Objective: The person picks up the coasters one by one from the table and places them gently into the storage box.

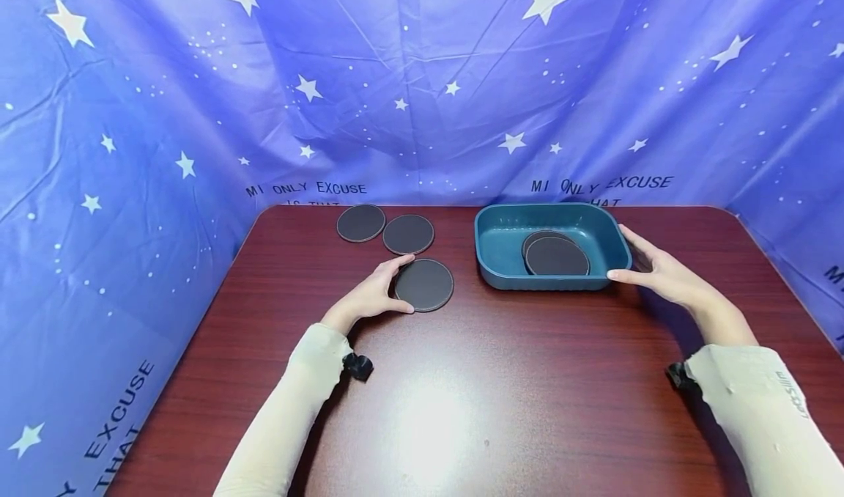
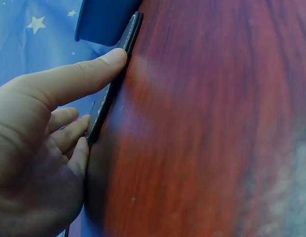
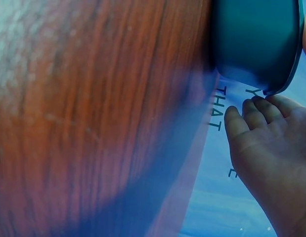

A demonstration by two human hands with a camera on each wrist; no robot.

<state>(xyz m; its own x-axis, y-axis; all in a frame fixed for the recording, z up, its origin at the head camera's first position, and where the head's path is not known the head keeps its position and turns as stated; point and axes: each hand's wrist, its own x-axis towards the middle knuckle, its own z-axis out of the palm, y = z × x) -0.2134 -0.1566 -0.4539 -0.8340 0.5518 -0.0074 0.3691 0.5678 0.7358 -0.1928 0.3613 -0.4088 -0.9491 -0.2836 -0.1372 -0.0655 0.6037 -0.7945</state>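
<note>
My left hand [image 1: 372,292] spans a round dark coaster [image 1: 425,285] with light edge stitching, thumb at its near edge and fingers at its far edge. In the left wrist view the thumb [image 2: 113,57] presses on the coaster's rim [image 2: 106,94]. On the right, my right hand [image 1: 666,273] holds the right end of a teal rectangular bin [image 1: 488,262], thumb at the near corner and fingers farther back. Two similar coasters [image 1: 557,256] lie overlapped inside the bin. The right wrist view shows fingertips [image 3: 234,118] at the bin's end [image 3: 256,39].
Two more round coasters, one at the back left [image 1: 361,223] and one beside it [image 1: 409,234], lie on the reddish wooden table [image 1: 527,380]. A blue star-printed cloth [image 1: 409,79] hangs behind the table and along its sides.
</note>
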